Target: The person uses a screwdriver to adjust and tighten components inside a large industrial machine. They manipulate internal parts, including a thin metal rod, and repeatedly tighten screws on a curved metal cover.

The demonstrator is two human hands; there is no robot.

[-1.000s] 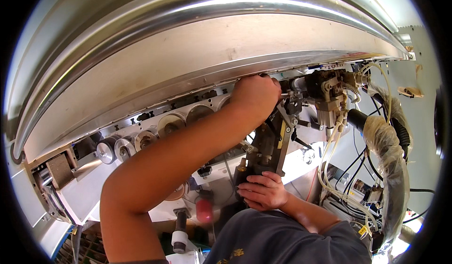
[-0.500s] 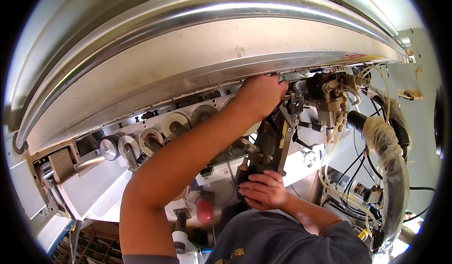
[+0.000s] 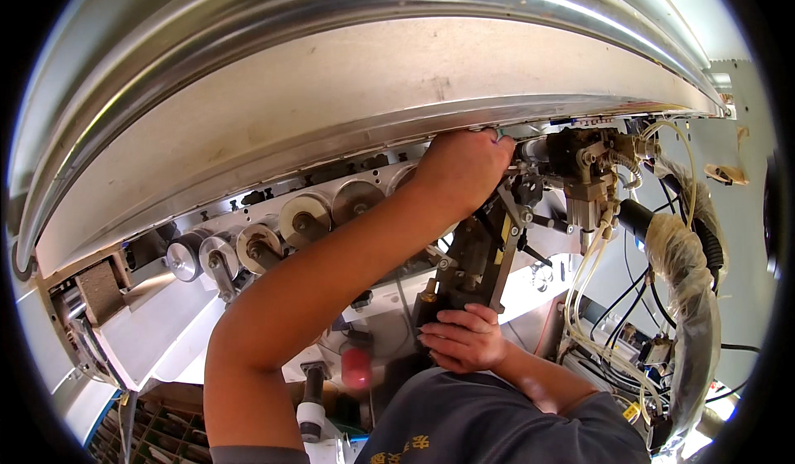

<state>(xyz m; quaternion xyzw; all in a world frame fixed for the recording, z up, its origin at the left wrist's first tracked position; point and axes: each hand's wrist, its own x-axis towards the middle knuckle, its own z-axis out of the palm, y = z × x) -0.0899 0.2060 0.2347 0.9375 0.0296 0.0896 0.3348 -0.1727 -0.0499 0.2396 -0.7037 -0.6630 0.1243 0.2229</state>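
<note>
Two hands work on the machine: our left hand, upper centre of the frame, is curled shut on a small fitting under the curved metal housing, though what it grips is hidden. Our right hand, lower centre, lies loosely closed against the dark mechanism. We should brace steadily below, turn gently above, and avoid the pale tubes.

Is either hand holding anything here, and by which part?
The left hand is closed at the machine's upper mechanism; what it grips is hidden. The right hand grips the lower end of the dark upright bracket.
</note>
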